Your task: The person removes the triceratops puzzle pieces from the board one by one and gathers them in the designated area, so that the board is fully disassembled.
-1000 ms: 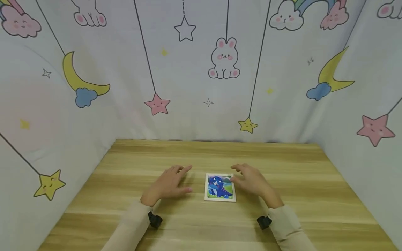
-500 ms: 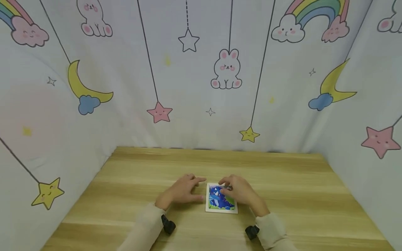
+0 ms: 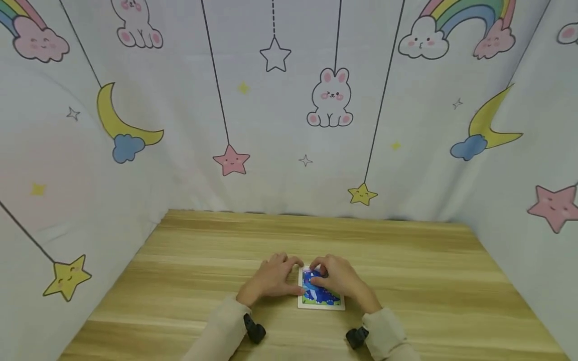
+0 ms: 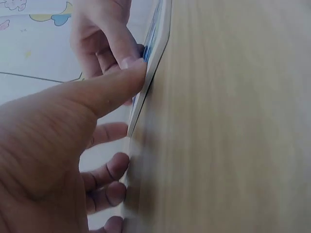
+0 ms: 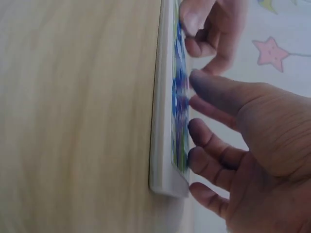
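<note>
A small square picture board (image 3: pixel 321 302) with a white rim lies flat on the table, showing a blue horned dinosaur. My left hand (image 3: pixel 273 278) is at its left side. The left thumb touches the rim, and the index finger reaches the far left corner. My right hand (image 3: pixel 340 278) is over the board's upper right part, thumb and fingertips bent down close to the picture. In the right wrist view the right thumb (image 5: pixel 218 90) and fingers stand apart along the picture face; nothing is seen between them. The hands hide parts of the picture.
The wood-grain table (image 3: pixel 217 240) extends around the board. White cloth (image 3: pixel 271 115) printed with stars, moons and rabbits hangs behind it and at both sides. Each wrist wears a small black camera, such as the left one (image 3: pixel 255 330).
Both hands have moved inward to the board. The left has come from apart to its left rim, and the right has shifted left over the picture. The head view has tilted slightly.
</note>
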